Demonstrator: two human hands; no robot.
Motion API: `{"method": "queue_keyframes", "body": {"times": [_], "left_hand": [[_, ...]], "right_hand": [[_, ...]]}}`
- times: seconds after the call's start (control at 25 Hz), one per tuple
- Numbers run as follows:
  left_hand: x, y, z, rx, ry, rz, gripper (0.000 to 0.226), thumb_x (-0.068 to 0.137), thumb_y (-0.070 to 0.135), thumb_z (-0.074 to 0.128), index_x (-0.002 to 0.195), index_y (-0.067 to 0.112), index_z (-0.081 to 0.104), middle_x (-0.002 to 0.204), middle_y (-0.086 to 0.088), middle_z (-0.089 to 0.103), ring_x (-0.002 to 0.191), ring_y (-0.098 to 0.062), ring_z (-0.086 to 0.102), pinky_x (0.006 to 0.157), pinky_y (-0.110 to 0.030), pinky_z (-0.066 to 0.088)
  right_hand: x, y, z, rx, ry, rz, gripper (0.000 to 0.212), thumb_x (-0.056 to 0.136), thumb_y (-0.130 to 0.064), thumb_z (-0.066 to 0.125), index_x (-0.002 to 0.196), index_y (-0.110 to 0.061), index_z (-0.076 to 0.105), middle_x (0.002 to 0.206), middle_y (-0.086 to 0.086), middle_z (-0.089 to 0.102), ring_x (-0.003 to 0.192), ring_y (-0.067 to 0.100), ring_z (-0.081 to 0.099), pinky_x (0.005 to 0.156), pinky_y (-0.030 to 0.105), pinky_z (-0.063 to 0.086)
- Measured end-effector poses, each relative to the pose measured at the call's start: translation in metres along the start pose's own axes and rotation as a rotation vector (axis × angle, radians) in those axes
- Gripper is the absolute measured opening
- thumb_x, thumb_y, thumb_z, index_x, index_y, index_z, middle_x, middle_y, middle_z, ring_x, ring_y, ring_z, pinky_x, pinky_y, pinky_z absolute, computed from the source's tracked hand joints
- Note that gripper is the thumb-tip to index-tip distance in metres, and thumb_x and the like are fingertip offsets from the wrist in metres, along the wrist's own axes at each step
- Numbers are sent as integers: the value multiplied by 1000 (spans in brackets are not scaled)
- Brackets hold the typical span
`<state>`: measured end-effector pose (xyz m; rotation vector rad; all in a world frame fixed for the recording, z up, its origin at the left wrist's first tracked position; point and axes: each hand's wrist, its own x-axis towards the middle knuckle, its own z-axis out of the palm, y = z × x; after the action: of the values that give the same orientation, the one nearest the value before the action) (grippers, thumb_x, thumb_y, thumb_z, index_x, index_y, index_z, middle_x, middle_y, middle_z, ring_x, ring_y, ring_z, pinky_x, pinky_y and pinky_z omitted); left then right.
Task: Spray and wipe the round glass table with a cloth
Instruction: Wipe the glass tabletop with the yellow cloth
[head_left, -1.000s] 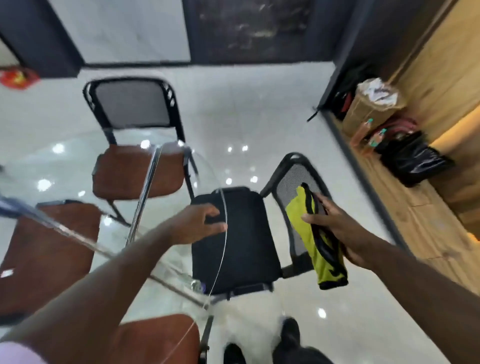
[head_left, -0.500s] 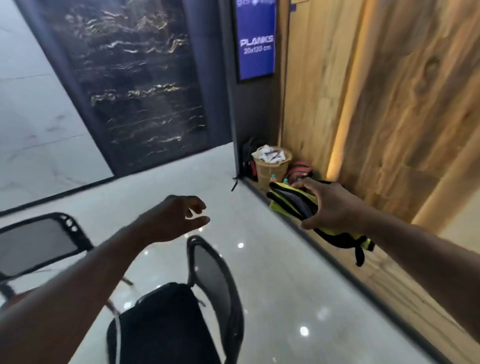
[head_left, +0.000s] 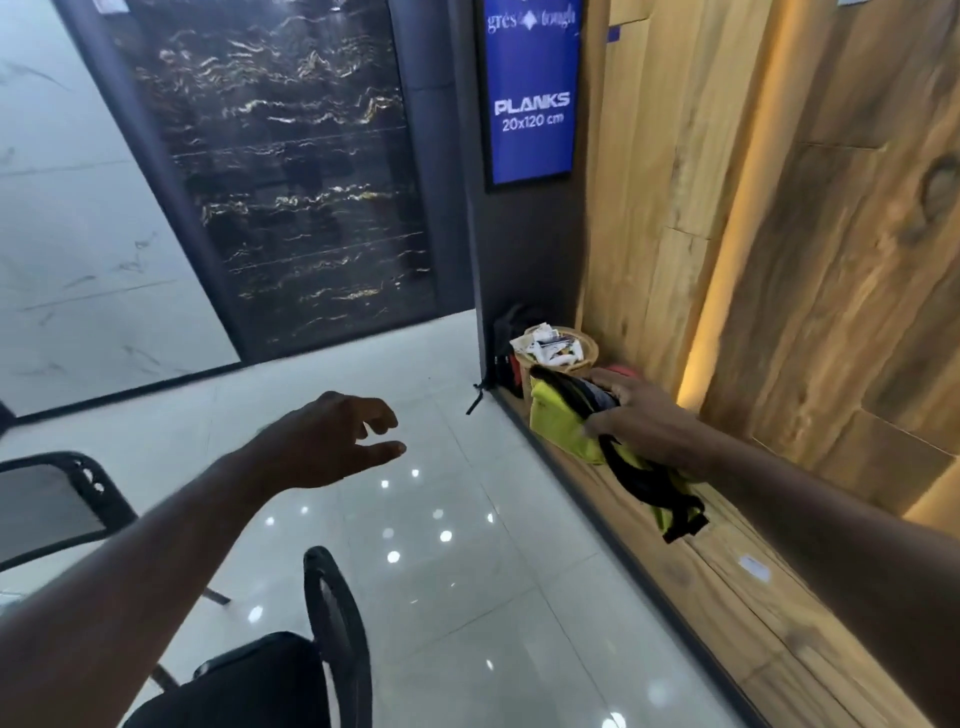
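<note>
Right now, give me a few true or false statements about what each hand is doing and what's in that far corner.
1. The right hand grips a yellow-green and black cloth. True.
2. The left hand holds a spray bottle. False: it is empty, fingers loosely curled.
3. A round woven basket of crumpled paper stands in the corner. True.
4. The blue wall sign reads TILES. False: it reads PLANKS.
</note>
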<state>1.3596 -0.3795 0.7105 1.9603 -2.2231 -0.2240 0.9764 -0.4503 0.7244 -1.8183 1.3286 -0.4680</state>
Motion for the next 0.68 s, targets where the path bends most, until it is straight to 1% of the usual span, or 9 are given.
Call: {"method": "queue_keyframes", "body": {"times": [0.08, 0.16, 0.2, 0.24, 0.32, 0.4, 0.52, 0.6, 0.68], "left_hand": [[44, -25, 21, -49, 9, -20, 57, 84, 79, 58, 123, 38, 65, 114, 20, 69, 97, 4, 66, 83, -29, 60], [85, -45, 41, -114, 21, -24, 64, 81, 86, 51, 123, 40, 64, 114, 21, 69, 99, 4, 66, 85, -34, 61], [103, -56, 50, -129, 19, -33, 64, 82, 86, 51, 124, 40, 63, 117, 20, 69, 101, 1, 66, 87, -36, 61], [119, -66, 56, -117, 6, -48, 60, 84, 83, 53, 127, 40, 61, 121, 20, 68, 105, -1, 66, 90, -37, 60], [153, -86, 56, -124, -7, -104, 52, 86, 76, 59, 126, 43, 60, 123, 22, 67, 111, -3, 64, 93, -39, 59], [179, -105, 43, -189, 1, -157, 54, 81, 83, 56, 121, 47, 60, 117, 25, 66, 108, 0, 64, 90, -39, 60], [209, -147, 27, -202, 45, -239, 60, 77, 87, 51, 120, 46, 62, 115, 24, 67, 104, 2, 64, 88, -38, 60], [225, -182, 23, -205, 90, -314, 54, 81, 82, 57, 119, 44, 64, 114, 21, 69, 103, 1, 65, 87, -38, 61], [235, -220, 23, -197, 115, -410, 47, 84, 77, 61, 116, 43, 65, 112, 20, 70, 102, 2, 65, 86, -38, 61]], "right_hand": [[57, 9, 3, 61, -35, 5, 64, 99, -17, 73, 156, -36, 49, 119, -6, 63, 92, 9, 61, 69, 23, 47], [117, 15, 5, 145, -57, 46, 40, 97, -12, 74, 128, -36, 66, 107, -11, 70, 90, 7, 65, 67, 21, 49], [149, 15, 8, 173, -60, 58, 36, 95, -9, 76, 114, -38, 70, 104, -11, 73, 88, 6, 67, 65, 19, 51], [179, 10, 8, 220, -37, 61, 36, 92, -7, 79, 108, -38, 71, 104, -10, 76, 86, 6, 70, 62, 17, 53], [231, 1, 3, 286, -20, 98, 37, 87, -7, 84, 114, -29, 74, 103, -4, 81, 82, 8, 76, 62, 18, 56], [274, -10, -1, 363, -68, 133, 38, 84, -7, 85, 118, -18, 72, 96, 3, 82, 82, 17, 79, 67, 26, 59], [348, -37, 8, 449, -169, 128, 52, 79, -11, 88, 128, -13, 71, 115, 19, 81, 103, 40, 77, 93, 49, 63], [410, -60, 30, 508, -289, 92, 53, 82, -12, 80, 134, -14, 70, 124, 26, 76, 104, 44, 73, 98, 50, 57], [471, -81, 58, 579, -437, 130, 48, 89, -10, 70, 136, -19, 71, 120, 21, 78, 103, 43, 73, 97, 48, 59]]}}
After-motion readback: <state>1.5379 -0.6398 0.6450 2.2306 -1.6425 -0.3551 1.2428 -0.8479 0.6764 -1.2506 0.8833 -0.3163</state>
